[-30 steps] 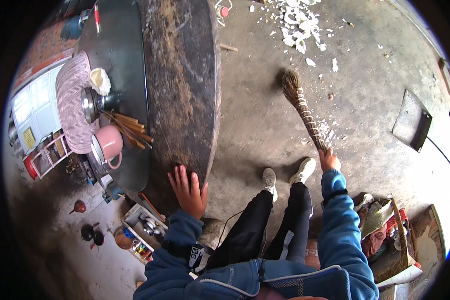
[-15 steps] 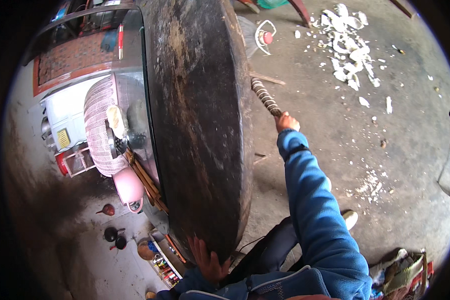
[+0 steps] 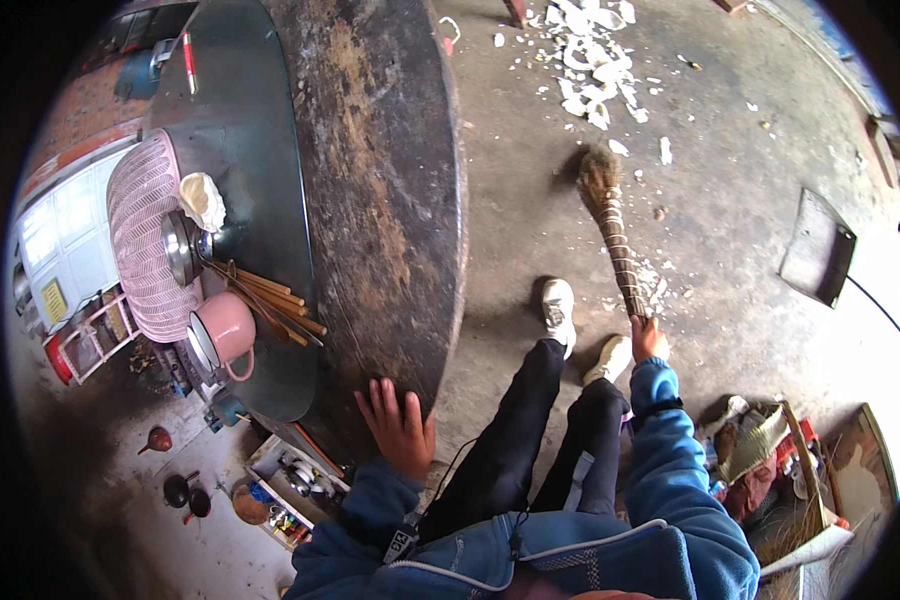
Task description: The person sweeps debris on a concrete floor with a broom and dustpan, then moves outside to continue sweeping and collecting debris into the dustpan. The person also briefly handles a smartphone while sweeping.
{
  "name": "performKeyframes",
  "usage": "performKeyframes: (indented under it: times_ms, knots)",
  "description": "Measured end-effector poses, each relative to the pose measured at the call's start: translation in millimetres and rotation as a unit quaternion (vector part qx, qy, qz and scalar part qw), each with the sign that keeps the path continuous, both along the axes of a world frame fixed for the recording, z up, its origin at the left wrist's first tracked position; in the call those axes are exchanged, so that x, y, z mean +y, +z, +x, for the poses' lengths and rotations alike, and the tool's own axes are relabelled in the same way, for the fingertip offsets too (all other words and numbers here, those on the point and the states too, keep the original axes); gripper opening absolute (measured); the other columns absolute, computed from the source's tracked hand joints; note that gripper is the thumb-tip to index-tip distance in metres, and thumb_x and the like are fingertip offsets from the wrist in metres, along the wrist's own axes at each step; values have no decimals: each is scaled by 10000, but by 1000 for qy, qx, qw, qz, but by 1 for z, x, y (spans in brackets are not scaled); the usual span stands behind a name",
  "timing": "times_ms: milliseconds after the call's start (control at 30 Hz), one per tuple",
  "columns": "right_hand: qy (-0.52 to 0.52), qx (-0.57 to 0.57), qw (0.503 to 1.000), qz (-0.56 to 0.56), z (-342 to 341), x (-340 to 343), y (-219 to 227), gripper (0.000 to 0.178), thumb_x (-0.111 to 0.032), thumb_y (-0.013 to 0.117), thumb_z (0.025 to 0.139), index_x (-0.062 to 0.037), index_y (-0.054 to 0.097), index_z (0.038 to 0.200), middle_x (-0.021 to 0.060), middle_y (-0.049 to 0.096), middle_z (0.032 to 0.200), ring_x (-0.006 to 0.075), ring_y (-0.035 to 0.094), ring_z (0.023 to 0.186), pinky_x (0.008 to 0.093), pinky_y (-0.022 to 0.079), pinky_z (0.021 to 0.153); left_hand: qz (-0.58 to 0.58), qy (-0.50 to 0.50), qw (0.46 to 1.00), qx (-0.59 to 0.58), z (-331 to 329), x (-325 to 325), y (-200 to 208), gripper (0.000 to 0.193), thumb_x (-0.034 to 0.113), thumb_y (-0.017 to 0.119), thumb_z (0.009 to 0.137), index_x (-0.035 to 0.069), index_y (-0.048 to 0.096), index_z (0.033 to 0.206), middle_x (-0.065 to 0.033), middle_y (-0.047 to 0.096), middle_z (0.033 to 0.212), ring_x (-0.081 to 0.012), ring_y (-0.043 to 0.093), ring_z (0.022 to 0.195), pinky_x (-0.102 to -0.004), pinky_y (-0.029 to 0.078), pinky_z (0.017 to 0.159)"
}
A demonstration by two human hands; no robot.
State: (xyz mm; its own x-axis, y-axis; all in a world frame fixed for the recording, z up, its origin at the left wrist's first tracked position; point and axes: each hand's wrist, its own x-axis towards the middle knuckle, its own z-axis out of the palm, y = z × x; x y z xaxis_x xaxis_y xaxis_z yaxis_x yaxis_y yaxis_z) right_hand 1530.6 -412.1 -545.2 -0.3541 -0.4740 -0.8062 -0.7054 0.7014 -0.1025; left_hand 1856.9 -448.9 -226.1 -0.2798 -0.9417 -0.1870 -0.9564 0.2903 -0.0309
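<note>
My right hand (image 3: pixel 650 342) is closed round the end of a hand broom (image 3: pixel 615 240), a straw whisk with pale binding along its handle. The bristle head is over the concrete floor, just short of a heap of white peelings (image 3: pixel 592 62). Small white crumbs (image 3: pixel 660 285) lie on the floor beside the handle. My left hand (image 3: pixel 400 432) rests with fingers spread on the near end of a dark, worn wooden table (image 3: pixel 380 200). It holds nothing.
A glass sheet on the table bears a pink enamel mug (image 3: pixel 225 328), wooden chopsticks (image 3: pixel 270 300) and a pink patterned cover (image 3: pixel 135 230). A flat metal dustpan (image 3: pixel 818 245) lies on the floor at right. Near my right elbow stands a box of mixed rubbish (image 3: pixel 760 460). My shoes (image 3: pixel 559 310) are below.
The broom has come out from beside the table edge and swung right; its head is now in full view. My view has shifted right. My left hand stays on the table.
</note>
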Motion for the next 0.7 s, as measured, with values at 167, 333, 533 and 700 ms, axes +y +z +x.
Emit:
performKeyframes:
  times_ms: [167, 333, 533, 700]
  knots:
    - [81, -50, 994, -48, -19, -19, 32, 520, -534, 402, 803, -69, 453, 1031, 232, 592, 740, 398, 577, 721, 470, 452, 629, -3, 0, 1000, -12, -3, -2, 0, 566, 198, 558, 776, 47, 268, 1237, -271, 237, 1293, -475, 261, 1170, -638, 174, 928]
    - [169, -152, 971, -80, 95, -99, -18, 489, -509, 420, 807, -60, 461, 997, 177, 614, 797, 331, 601, 756, 422, 473, 649, -5, -6, 1000, -17, -3, -1, -1, 651, 185, 553, 776, 63, 184, 1298, -272, 189, 1318, -488, 227, 1183, -637, 173, 929]
    - [127, -203, 954, -181, 256, -228, -76, 434, -454, 473, 800, -48, 504, 951, 148, 624, 816, 304, 606, 786, 400, 476, 682, 11, 48, 998, -38, -1, 11, -3, 760, 205, 564, 767, 120, 86, 1350, -277, 157, 1332, -506, 200, 1189, -630, 188, 926]
    - [23, -212, 967, -137, 305, -299, -117, 458, -484, 498, 773, -58, 549, 934, 130, 625, 874, 294, 601, 834, 390, 471, 727, -10, 78, 997, -16, 1, 18, -6, 782, 239, 568, 759, 188, 68, 1359, -268, 154, 1339, -509, 199, 1191, -635, 186, 920]
